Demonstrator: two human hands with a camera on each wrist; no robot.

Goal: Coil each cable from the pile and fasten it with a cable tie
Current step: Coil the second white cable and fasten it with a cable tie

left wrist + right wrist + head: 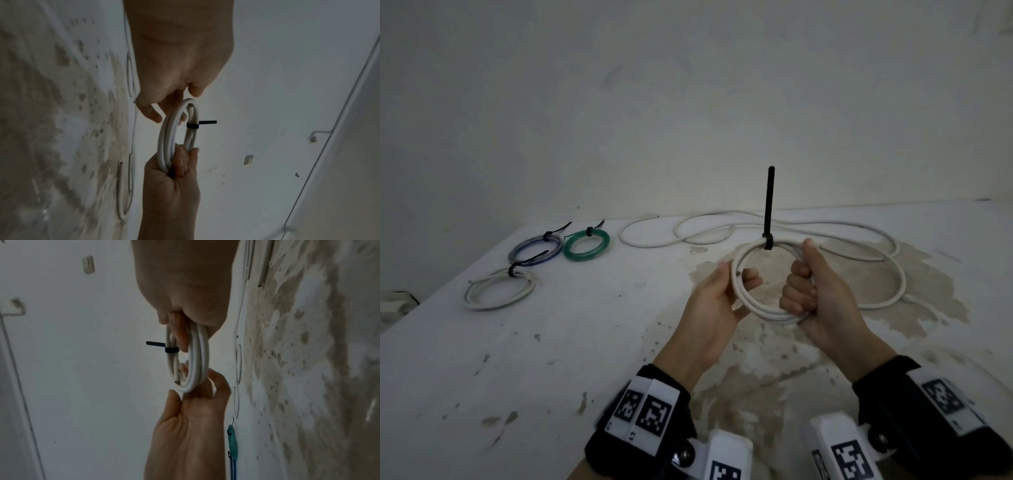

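The right hand (pixel 813 284) hides the white coil (pixel 748 310) where its fingers wrap it. Both forearms are cut off by the head view's bottom edge — the loose white cable (pixel 859 253) passes behind that hand too.

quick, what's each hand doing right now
Left hand: grip curled round the left side of the white cable coil.
Right hand: fist closed round the coil's right side; the black cable tie sticks up on top.
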